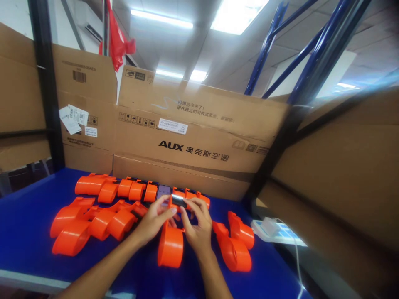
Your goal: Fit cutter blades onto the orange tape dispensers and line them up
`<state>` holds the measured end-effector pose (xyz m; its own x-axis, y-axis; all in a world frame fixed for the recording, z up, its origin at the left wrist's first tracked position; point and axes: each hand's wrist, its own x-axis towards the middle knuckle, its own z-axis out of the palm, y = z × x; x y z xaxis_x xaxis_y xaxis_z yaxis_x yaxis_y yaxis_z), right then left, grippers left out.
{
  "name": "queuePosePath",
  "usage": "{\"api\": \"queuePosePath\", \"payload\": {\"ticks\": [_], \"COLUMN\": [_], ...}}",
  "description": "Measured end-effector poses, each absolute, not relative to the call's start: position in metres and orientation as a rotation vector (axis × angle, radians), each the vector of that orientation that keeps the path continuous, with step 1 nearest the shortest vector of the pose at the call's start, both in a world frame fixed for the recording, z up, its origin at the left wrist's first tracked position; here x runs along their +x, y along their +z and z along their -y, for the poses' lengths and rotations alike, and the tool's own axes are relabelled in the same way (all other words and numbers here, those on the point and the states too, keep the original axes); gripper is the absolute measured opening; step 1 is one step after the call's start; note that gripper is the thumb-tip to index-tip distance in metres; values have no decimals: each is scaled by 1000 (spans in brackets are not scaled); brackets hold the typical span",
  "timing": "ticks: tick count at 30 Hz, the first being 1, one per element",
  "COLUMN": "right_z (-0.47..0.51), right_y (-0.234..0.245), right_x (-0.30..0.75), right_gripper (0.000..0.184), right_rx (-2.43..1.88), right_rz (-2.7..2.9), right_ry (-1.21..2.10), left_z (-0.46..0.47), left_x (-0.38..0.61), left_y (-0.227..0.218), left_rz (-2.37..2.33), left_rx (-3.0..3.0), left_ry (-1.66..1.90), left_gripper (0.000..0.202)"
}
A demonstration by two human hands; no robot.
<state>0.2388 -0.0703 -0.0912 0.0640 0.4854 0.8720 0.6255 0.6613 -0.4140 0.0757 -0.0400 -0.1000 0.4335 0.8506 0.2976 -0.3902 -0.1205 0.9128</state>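
Between both hands is an orange plastic band (171,247) with a wide curved loop at its lower end. At its upper end, a small glossy black rectangular piece (178,200) sits against an orange edge. My left hand (156,218) is closed around the left side of this end, thumb and fingers bent. My right hand (198,224) pinches the right side, its fingertips at the black piece. The fingers partly hide where the black piece meets the orange plastic. Just behind the hands lies a phone-like device (163,191) with a lit screen.
Several similar orange bands (107,192) line the back of the blue table (124,270). Others lie in a left group (70,236) and a right pair (237,253). A white power strip (279,230) with a cable is at the right edge. Cardboard (193,137) walls the back.
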Motion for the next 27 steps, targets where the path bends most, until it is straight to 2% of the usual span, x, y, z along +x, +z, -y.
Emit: {"api": "queuePosePath", "payload": {"ticks": [6, 10, 14, 17, 23, 27], "right_z": [68, 63, 60, 63, 67, 65], "right_y": [-91, -91, -93, -97, -104, -104], "right_x": [244, 259, 276, 280, 278, 279], "right_gripper": [34, 38, 22, 9, 13, 8], "right_rx": [-931, -1027, -1431, -1701, -1954, -1869], "right_rz": [1618, 1540, 1775, 2022, 2092, 2040], "right_ry": [34, 165, 176, 78, -98, -92], "left_z": [40, 37, 33, 32, 31, 29], "left_x": [77, 75, 72, 70, 71, 71], "left_y": [-97, -95, -95, -96, -98, -99], "left_rz": [-445, -460, -543, -581, -576, -567], "left_rx": [1206, 1058, 977, 936, 945, 961], "left_ry": [1093, 1114, 1171, 1179, 1177, 1166], "left_gripper": [56, 47, 35, 34, 36, 41]}}
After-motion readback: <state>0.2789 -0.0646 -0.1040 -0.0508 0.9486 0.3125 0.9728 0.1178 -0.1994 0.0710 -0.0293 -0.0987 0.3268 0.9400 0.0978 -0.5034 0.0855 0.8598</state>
